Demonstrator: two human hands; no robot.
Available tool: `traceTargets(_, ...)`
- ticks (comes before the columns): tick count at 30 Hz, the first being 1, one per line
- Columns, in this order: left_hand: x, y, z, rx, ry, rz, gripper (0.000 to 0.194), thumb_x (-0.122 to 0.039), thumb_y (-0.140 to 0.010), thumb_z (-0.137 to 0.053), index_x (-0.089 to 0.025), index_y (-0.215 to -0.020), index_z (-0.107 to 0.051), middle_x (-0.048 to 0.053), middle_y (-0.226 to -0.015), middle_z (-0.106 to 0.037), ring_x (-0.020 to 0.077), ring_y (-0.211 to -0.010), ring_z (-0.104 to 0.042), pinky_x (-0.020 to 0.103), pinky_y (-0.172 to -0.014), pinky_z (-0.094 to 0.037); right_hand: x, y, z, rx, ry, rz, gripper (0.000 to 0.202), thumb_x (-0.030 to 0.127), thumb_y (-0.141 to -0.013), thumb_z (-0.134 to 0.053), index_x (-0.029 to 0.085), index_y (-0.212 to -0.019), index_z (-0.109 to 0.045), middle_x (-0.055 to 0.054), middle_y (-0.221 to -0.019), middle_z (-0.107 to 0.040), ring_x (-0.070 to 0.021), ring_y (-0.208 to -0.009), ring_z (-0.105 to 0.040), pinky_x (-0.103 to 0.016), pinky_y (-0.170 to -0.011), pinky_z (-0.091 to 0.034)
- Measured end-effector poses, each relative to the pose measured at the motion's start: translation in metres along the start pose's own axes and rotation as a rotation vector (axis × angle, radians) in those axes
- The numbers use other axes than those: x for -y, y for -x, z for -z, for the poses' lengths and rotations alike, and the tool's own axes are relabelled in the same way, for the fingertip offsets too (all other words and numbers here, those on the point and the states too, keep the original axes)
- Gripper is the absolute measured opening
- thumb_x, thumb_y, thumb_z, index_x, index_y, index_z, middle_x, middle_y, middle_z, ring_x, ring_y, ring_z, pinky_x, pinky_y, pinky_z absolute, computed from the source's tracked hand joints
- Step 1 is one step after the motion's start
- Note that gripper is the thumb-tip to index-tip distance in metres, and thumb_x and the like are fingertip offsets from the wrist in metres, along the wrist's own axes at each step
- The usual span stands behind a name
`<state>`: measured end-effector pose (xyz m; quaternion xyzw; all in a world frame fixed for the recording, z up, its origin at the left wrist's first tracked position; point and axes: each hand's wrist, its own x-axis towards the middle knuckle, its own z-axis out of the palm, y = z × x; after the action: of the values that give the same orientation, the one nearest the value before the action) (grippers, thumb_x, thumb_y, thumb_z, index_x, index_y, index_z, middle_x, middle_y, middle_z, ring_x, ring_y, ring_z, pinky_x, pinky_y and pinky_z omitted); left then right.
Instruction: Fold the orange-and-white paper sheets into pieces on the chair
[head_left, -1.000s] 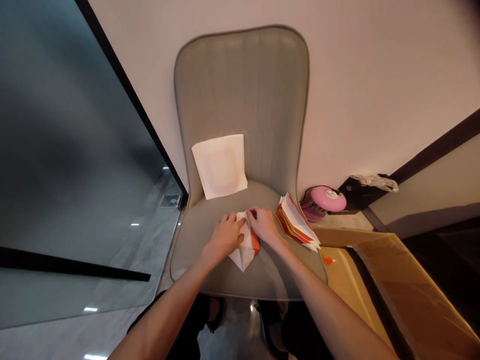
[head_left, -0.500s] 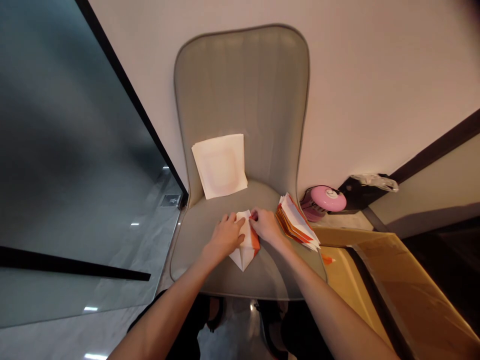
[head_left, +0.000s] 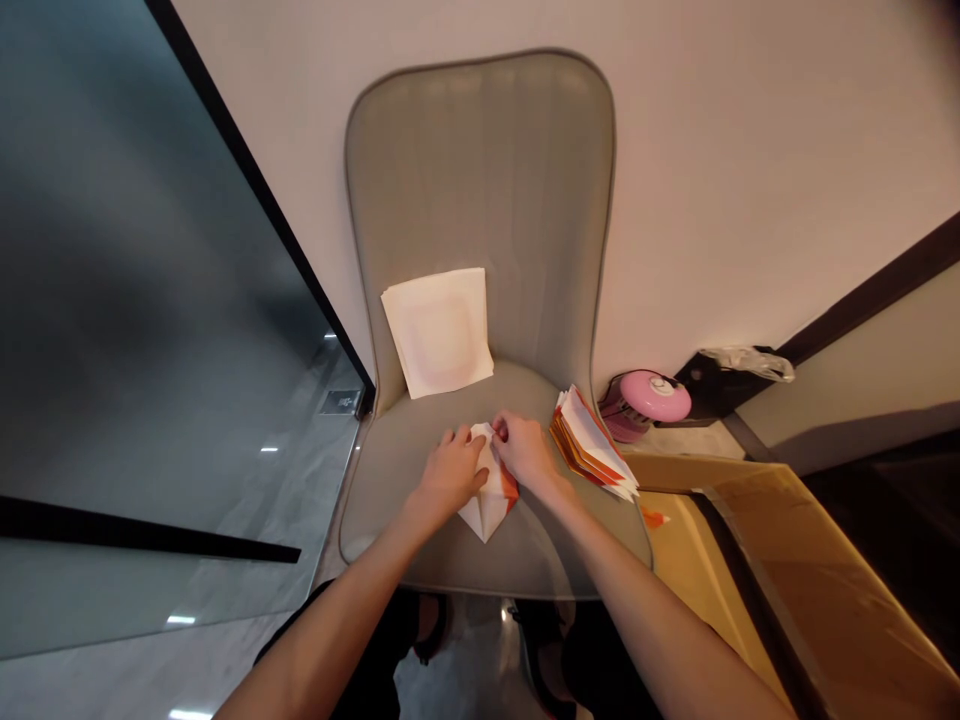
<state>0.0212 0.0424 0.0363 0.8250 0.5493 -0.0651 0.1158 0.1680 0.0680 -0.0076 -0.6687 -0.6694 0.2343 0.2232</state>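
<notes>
A partly folded sheet of white and orange paper (head_left: 487,512) lies on the seat of a grey chair (head_left: 480,180), its pointed end toward me. My left hand (head_left: 452,470) rests on the paper's left side with fingers spread, pressing it to the seat. At the upper right edge, my right hand (head_left: 526,452) pinches a flap of the same paper between thumb and fingers. That hand covers part of the orange side. Just right of it sits a bundle of folded white and orange papers (head_left: 594,445).
A stack of white square sheets (head_left: 442,330) leans against the chair back. Right of the chair are an open cardboard box (head_left: 817,560), a pink rounded appliance (head_left: 654,398) and a black box (head_left: 712,385) with clear plastic on it. A dark-framed glass panel (head_left: 150,300) stands at left.
My right hand has shifted slightly left and up, bringing the paper's right flap inward, so less orange shows. My left hand has stayed in place.
</notes>
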Motion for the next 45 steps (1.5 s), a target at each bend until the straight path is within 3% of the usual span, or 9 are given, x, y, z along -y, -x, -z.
traceTargets(6, 0.0, 0.0, 0.0, -0.004, 0.019, 0.002, 0.04, -0.029, -0.091, -0.058, -0.019, -0.13, -0.058, 0.013, -0.133, -0.055, 0.0328, -0.121, -0.051, 0.045, -0.097, -0.049, -0.005, -0.001, -0.001, -0.052, 0.06, -0.132, 0.01, 0.022, -0.088, -0.061, 0.021, -0.092, -0.07, -0.008, -0.085, -0.074, -0.0201, -0.075, -0.067, -0.026, -0.06, -0.037)
traceTargets(15, -0.001, 0.0, 0.002, 0.0, 0.029, 0.016, 0.048, -0.029, -0.091, -0.059, -0.02, -0.138, -0.053, 0.013, -0.132, -0.056, 0.032, -0.122, -0.051, 0.044, -0.101, -0.047, -0.007, -0.009, -0.004, -0.006, -0.099, 0.168, 0.009, 0.012, -0.085, -0.063, 0.017, -0.086, -0.07, -0.006, -0.089, -0.072, -0.0145, -0.078, -0.064, -0.023, -0.072, -0.043)
traceTargets(20, -0.001, 0.0, 0.002, -0.004, 0.015, 0.027, 0.042, -0.03, -0.091, -0.058, -0.019, -0.132, -0.058, 0.012, -0.131, -0.057, 0.0318, -0.121, -0.051, 0.043, -0.102, -0.046, -0.006, -0.009, 0.001, -0.028, -0.205, 0.117, 0.015, 0.019, -0.092, -0.057, 0.018, -0.093, -0.073, -0.006, -0.087, -0.076, -0.0162, -0.078, -0.067, -0.024, -0.071, -0.044)
traceTargets(24, -0.002, 0.002, 0.004, -0.001, 0.025, 0.03, 0.041, -0.03, -0.091, -0.057, -0.019, -0.131, -0.059, 0.012, -0.131, -0.057, 0.032, -0.12, -0.052, 0.044, -0.101, -0.047, -0.006, -0.009, 0.005, -0.029, -0.182, 0.104, 0.024, 0.023, -0.095, -0.054, 0.019, -0.084, -0.074, -0.007, -0.085, -0.077, -0.0169, -0.075, -0.067, -0.024, -0.067, -0.044)
traceTargets(35, 0.0, 0.0, 0.001, -0.007, 0.04, 0.026, 0.043, -0.029, -0.091, -0.059, -0.019, -0.133, -0.058, 0.012, -0.131, -0.057, 0.0317, -0.122, -0.051, 0.043, -0.101, -0.046, -0.009, -0.011, -0.002, 0.042, -0.356, 0.072, 0.014, 0.013, -0.084, -0.066, 0.019, -0.094, -0.075, -0.005, -0.093, -0.078, -0.0159, -0.083, -0.072, -0.024, -0.078, -0.051)
traceTargets(45, 0.002, -0.006, -0.005, -0.029, 0.12, 0.086, 0.039, -0.03, -0.087, -0.065, -0.016, -0.123, -0.059, 0.013, -0.127, -0.058, 0.0298, -0.12, -0.053, 0.04, -0.103, -0.042, -0.008, -0.01, -0.001, 0.072, -0.271, 0.121, 0.018, 0.014, -0.084, -0.065, 0.02, -0.095, -0.077, -0.004, -0.089, -0.079, -0.016, -0.079, -0.071, -0.025, -0.077, -0.051)
